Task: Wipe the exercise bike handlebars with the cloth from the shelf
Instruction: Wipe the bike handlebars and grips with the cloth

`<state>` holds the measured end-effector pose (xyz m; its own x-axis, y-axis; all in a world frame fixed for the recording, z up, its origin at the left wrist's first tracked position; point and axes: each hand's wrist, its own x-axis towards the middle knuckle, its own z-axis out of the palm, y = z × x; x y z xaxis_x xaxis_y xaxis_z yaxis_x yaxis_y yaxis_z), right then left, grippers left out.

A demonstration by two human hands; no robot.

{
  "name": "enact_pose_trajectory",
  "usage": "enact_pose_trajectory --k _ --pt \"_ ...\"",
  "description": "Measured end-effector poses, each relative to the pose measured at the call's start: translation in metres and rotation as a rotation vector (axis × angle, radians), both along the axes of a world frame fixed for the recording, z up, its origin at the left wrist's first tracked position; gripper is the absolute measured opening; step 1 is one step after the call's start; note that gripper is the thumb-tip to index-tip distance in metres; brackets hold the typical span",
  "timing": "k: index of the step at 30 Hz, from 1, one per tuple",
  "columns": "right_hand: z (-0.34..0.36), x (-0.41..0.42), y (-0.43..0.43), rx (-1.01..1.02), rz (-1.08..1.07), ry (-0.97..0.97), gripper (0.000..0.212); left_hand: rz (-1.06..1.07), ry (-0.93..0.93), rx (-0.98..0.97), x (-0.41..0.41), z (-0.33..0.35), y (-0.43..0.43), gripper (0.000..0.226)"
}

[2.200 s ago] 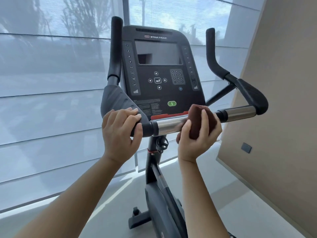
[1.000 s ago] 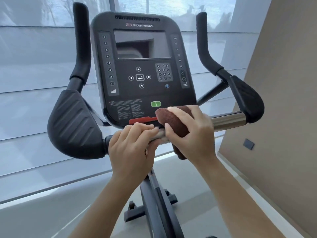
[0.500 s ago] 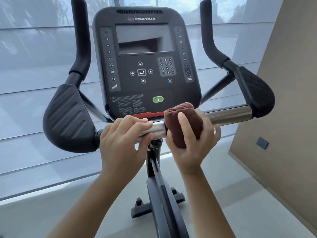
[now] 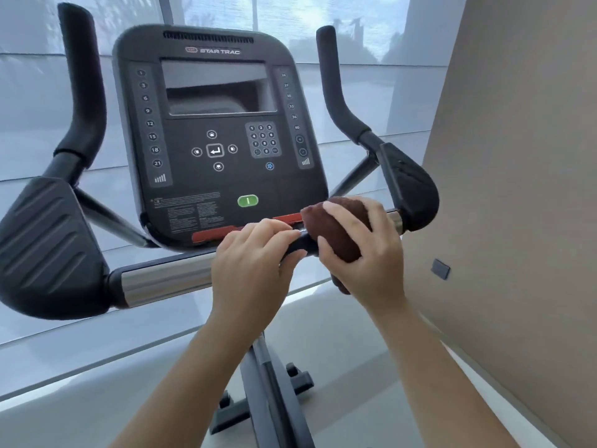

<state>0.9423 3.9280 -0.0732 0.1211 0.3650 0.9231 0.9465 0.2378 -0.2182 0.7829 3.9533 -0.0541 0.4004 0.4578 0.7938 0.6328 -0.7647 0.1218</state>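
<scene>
The exercise bike's handlebar (image 4: 164, 279) is a chrome crossbar with black padded ends and two upright black grips. My left hand (image 4: 255, 270) is wrapped around the crossbar at its middle, below the console. A dark brown cloth (image 4: 336, 227) is folded over the bar just right of that hand. My right hand (image 4: 365, 250) grips the cloth around the bar, close to the right black pad (image 4: 413, 189). Only a short piece of chrome shows between cloth and pad.
The black console (image 4: 213, 137) with screen and keypad stands just behind the bar. A beige wall (image 4: 517, 189) closes in on the right. Windows with blinds fill the back and left. The bike's post and base (image 4: 274, 399) run down to the pale floor.
My right hand has slid the cloth rightward along the crossbar toward the right pad. My left hand has moved right to the bar's middle, and more chrome shows on the left.
</scene>
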Motion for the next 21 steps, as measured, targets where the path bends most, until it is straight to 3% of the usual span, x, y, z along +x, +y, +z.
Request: enact_pose_trajectory --k 7,12,21 --pt "0.036 0.045 -0.014 -0.345 -0.076 0.119 0.035 0.017 -0.054 0.013 0.003 -0.003 0.004 0.011" --pt "0.036 -0.002 -0.010 -0.403 0.090 0.043 0.040 -0.003 -0.082 0.041 0.002 -0.004 0.004 0.009" --pt "0.055 0.032 -0.004 -0.583 0.003 0.070 0.033 -0.029 -0.095 0.072 0.002 -0.011 0.012 0.010"
